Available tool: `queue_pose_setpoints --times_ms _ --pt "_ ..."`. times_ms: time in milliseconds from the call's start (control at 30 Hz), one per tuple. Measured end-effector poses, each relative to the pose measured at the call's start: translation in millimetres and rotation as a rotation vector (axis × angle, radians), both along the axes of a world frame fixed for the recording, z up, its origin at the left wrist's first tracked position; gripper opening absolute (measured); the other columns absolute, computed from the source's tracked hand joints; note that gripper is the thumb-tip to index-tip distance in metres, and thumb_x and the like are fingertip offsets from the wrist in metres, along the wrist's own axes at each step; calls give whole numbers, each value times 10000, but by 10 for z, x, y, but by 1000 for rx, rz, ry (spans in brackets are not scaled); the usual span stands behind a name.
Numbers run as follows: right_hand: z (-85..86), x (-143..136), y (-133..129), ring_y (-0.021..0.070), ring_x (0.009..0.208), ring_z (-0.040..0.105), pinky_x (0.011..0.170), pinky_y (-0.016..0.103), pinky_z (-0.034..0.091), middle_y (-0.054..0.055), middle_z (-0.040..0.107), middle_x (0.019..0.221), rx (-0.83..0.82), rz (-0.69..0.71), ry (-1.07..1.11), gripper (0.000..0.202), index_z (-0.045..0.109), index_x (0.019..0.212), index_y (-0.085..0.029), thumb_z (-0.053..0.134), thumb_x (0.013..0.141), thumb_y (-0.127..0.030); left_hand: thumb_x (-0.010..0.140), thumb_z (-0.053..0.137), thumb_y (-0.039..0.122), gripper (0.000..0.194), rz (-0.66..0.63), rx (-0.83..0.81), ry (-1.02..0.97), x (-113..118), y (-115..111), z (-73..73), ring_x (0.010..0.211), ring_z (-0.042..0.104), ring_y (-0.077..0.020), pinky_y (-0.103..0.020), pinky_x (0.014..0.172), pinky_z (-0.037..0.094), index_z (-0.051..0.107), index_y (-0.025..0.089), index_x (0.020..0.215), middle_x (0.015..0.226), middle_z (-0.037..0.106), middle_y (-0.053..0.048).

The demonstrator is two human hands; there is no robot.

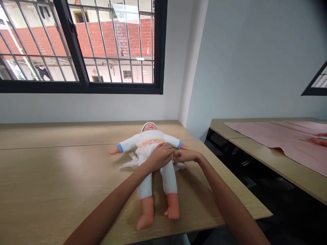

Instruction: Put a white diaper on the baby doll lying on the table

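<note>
A baby doll in a white outfit with blue cuffs lies on its back, head away from me, arms spread and bare feet towards me. A white diaper is spread under its hips, its left wing and tab flat on the table. My left hand reaches across the doll's front, fingers bent and closed on the diaper at the right side of the waist. Close beside it, my right hand is closed in a pinch at the diaper's right edge. The fingertips of both hands are partly hidden.
The doll lies near the right end of a wooden table. Across a gap, a second table carries a pink cloth, with another person's hand at its right. A barred window is behind.
</note>
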State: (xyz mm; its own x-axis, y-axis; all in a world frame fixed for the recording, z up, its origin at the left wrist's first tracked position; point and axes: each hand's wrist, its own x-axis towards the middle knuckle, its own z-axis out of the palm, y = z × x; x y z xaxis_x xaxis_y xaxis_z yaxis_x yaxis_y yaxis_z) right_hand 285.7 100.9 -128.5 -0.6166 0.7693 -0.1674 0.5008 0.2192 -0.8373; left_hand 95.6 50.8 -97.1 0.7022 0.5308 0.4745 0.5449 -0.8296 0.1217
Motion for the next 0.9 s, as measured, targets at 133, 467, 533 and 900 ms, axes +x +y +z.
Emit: queue_pose_setpoints --times_ms 133,467,533,900 --pt "-16 85 69 118 545 594 465 180 468 40 667 671 -232 -85 145 202 673 718 -138 668 726 -339 907 383 140 268 -9 39 66 -58 25 -108 957 548 -195 -368 968 383 641 213 931 936 641 -32" --pt "-138 -41 199 47 543 544 541 120 492 16 626 735 -331 -306 499 139 595 856 -138 644 827 -265 974 374 448 356 60 234 155 -91 -76 -180 1087 497 -229 -434 1025 357 677 277 1042 1126 590 -66" --pt "-111 -39 199 63 608 581 603 138 519 31 645 791 -298 -307 511 147 594 884 -143 652 831 -267 963 390 470 378 98 238 150 -86 -74 -189 1091 495 -238 -431 1021 371 681 237 1030 1112 583 -83" --pt "-69 404 225 114 592 564 533 198 424 35 658 691 -159 -59 -75 304 679 735 -126 832 599 -351 937 438 466 370 198 283 136 -73 -72 -224 1178 466 -265 -439 1054 366 659 171 966 1197 550 -124"
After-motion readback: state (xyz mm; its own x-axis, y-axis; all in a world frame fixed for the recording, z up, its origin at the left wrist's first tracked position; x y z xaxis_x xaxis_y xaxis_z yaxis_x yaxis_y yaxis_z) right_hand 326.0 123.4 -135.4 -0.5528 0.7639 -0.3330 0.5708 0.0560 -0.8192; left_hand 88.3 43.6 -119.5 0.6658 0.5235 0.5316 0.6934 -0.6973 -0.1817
